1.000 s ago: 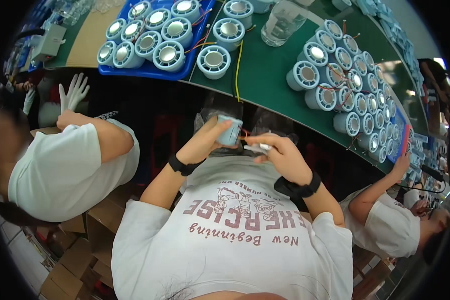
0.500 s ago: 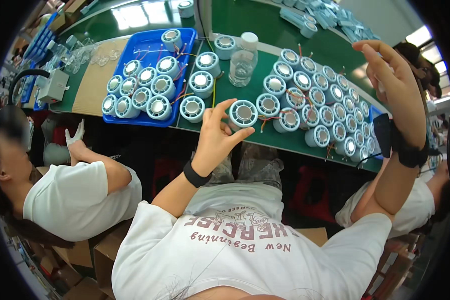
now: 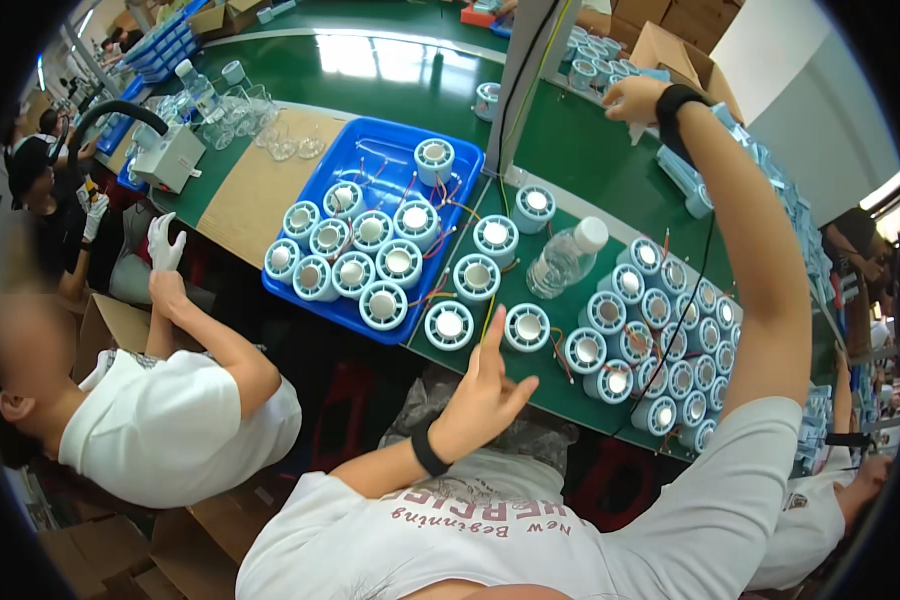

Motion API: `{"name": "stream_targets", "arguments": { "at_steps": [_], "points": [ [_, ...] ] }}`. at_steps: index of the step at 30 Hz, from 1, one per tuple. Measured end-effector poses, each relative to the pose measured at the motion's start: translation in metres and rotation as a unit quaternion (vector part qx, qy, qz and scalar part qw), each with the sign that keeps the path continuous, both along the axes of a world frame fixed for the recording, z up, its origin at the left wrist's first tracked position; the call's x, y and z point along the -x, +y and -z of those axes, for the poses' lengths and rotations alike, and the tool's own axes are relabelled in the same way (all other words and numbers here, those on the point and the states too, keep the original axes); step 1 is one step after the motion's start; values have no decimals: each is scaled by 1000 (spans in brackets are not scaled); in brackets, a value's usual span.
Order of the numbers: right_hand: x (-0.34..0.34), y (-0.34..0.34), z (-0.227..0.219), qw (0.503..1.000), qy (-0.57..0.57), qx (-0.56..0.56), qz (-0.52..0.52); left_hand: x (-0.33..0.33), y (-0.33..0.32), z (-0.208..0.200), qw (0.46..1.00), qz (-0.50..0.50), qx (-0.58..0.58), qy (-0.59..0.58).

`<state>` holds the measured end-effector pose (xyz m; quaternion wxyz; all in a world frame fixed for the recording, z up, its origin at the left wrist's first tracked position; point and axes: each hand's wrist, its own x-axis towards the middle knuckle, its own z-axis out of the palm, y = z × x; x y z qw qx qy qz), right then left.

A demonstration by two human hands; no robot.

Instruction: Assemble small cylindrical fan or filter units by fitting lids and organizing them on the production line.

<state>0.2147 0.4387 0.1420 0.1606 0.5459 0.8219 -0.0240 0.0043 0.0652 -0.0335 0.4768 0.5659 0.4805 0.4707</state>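
Observation:
Light-blue round units with slotted rims, silver centres and thin coloured wires stand on the green table; they look like small motors. My left hand (image 3: 482, 400) is raised at the near edge, index finger stretched up and thumb apart, holding nothing. Just beyond its fingertips sits one round unit (image 3: 526, 327), with another round unit (image 3: 449, 325) to its left. My right arm reaches far across the table. At its end my right hand (image 3: 634, 102) hangs over the green surface, fingers loosely bent and apart, with nothing visible in them. A dense group of round units (image 3: 655, 308) stands under that arm.
A blue tray (image 3: 315, 290) holds several units. A clear bottle (image 3: 567, 258) stands between tray and group. Behind rises a grey post (image 3: 518, 105) with cables. Light-blue pieces (image 3: 682, 175) lie at far right. A co-worker (image 3: 180, 420) with a white glove sits at left.
My left hand has let go of the round unit it had its fingers around and drawn back. My right hand has stretched farther away over the table. The view has turned and shifted.

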Motion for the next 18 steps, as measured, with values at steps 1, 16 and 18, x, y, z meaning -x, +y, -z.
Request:
{"name": "stream_targets", "arguments": {
  "at_steps": [1, 16, 18],
  "points": [
    [25, 1, 4, 999, 25, 22, 11, 14, -6, -9, 997, 49, 51, 12],
    [90, 125, 128, 973, 32, 29, -225, 103, -17, -18, 890, 204, 236, -333],
    [69, 97, 89, 982, 23, 33, -187, 102, -19, -15, 889, 209, 226, -339]
  ]
}}
